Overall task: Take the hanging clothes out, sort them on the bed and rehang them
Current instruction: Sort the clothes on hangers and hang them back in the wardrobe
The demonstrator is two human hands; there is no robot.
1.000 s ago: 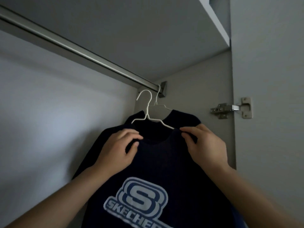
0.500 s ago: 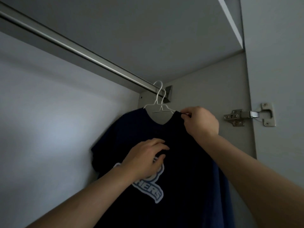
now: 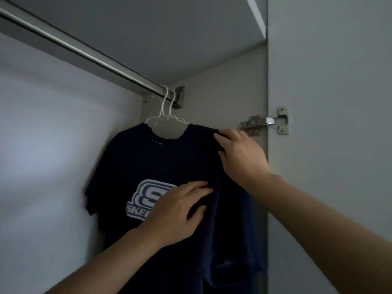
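A rail runs to the far right corner, where two white hangers carry a dark T-shirt. The left hand rests spread on its chest; the right hand pinches its right shoulder.

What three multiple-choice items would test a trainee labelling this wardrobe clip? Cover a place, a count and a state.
1. Where do the white wire hangers hook?
A. door hinge
B. clothes rail
C. shelf edge

2. How many hanger hooks sit on the rail?
A. one
B. two
C. four

3. What is the right hand doing?
A. touching the navy T-shirt's shoulder
B. gripping the rail
C. hanging idle

Answers:
B, both hooks loop over the clothes rail.
B, two hooks show side by side.
A, its fingers lie on the navy T-shirt.
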